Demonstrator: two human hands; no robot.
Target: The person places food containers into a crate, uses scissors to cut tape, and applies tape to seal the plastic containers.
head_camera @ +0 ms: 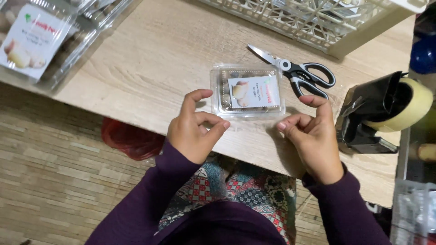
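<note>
Everything here sits on a pale wood-grain table [150,54], so I'll place stuff off the small clear clamshell box [247,92] near its front edge. Biggest thing is the white lattice basket [318,20] up behind the box, then a stack of bigger clear labelled packs [38,38] well off to its left. To its right stands a black tape dispenser [370,113] with a tan roll. Black-handled scissors [295,72] lie just behind the box's right corner, blades shut.

The box looks light, thin and springy, probably slick and easy to dent, so I'd say grip it by the rim edges, not the lid.

The left hand [193,131] and right hand [311,136] hover just in front of it, fingers curled, thumb and forefinger pinched. They may hold clear tape between them, can't tell. Nothing blocks the box.
</note>
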